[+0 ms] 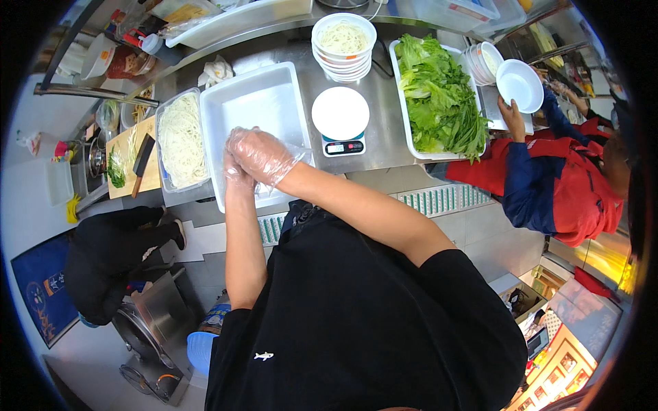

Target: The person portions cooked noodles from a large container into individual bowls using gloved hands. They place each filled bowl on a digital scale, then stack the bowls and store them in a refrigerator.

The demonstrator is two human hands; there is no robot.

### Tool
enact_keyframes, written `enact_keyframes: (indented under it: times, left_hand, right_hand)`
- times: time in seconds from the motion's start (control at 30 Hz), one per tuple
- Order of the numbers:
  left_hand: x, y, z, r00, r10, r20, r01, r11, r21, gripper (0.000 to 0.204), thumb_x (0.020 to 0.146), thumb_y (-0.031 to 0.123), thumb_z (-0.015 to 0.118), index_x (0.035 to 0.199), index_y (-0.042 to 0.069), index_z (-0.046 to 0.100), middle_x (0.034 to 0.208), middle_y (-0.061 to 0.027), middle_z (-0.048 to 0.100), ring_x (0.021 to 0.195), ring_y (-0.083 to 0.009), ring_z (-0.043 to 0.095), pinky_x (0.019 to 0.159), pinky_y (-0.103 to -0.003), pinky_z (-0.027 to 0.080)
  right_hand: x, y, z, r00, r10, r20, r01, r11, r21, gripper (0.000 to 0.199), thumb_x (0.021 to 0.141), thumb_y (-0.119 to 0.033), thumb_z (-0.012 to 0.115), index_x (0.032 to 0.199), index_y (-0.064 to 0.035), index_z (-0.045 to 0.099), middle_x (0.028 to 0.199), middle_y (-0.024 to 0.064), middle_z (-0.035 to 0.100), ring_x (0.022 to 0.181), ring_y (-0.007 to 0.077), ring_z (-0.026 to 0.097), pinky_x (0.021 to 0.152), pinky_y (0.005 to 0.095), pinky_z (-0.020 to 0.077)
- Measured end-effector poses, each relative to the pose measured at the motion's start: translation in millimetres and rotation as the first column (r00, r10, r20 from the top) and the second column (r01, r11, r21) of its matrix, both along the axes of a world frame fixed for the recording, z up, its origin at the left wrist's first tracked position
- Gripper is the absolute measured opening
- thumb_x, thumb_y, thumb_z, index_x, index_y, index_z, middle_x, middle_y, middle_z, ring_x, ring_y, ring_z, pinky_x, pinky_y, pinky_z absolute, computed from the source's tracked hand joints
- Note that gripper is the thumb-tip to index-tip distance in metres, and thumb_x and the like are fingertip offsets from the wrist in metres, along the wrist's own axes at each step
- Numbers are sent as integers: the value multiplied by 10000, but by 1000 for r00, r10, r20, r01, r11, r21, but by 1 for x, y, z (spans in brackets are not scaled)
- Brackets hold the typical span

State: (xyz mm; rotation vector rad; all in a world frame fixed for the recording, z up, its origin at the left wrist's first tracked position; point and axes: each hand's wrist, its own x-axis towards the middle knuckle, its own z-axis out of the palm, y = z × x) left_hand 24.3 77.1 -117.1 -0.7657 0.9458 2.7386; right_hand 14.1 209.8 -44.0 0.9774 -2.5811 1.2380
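Over the near half of a large white tray [257, 92], my two hands meet. Clear plastic glove film covers my right hand [265, 156], which is curled over the left one. My left hand [236, 171] sits lower and behind it, also partly under film, with its fingers hidden. What lies between the hands, if anything, cannot be seen. To the right stands a digital kitchen scale [344, 146] with a round white top [340, 114]. Left of the tray is a clear tub of pale, noodle-like strands [181, 140].
Stacked white bowls [343, 65] stand behind the scale, pale strands in the top one. Leafy greens [439, 96] fill a white tray on the right. A knife [143, 161] lies on a cutting board [146, 129]. At right, a person in red [576, 178] holds a white bowl [519, 85]; another person [106, 257] bends at left.
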Motion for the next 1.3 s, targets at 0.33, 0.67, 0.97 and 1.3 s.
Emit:
enact_keyframes:
  times: [0.33, 0.67, 0.97, 1.3]
  left_hand:
    - [-8, -13, 29, 982, 161, 97, -179, 955, 235, 538, 1079, 321, 482, 568, 211, 351, 519, 61, 386, 500, -112, 371, 512, -281, 380]
    - [-7, 1, 132, 979, 193, 69, -179, 970, -162, 469, 1080, 276, 532, 640, 208, 387, 532, 72, 344, 424, -78, 279, 418, -252, 268]
    - [-9, 27, 199, 974, 19, 225, 134, 753, -644, 380, 996, 373, 694, 724, 229, 470, 542, 102, 334, 440, -37, 267, 441, -233, 231]
    - [-16, 40, 252, 975, -157, 156, 220, 612, -759, 272, 966, 402, 728, 1018, 147, 648, 573, 99, 370, 465, -26, 283, 468, -226, 212]
  right_hand:
    - [-2, 71, 6, 994, 110, 9, -103, 956, -273, 247, 950, -233, 680, 1095, -46, 750, 1030, 142, 763, 896, 307, 734, 806, 422, 591]
    - [53, 244, -204, 127, -428, 895, 766, 616, 186, 424, 944, -379, 759, 866, 36, 714, 639, 92, 653, 508, 172, 620, 488, 357, 511]
    - [32, 259, -299, 207, -600, 773, 514, 739, 437, 637, 918, -526, 690, 1030, 100, 725, 1082, 334, 703, 1067, 460, 678, 932, 495, 514]
    - [34, 246, -294, 289, -699, 655, 578, 672, 462, 415, 908, -375, 775, 852, 33, 725, 812, 200, 724, 718, 341, 681, 719, 456, 530]
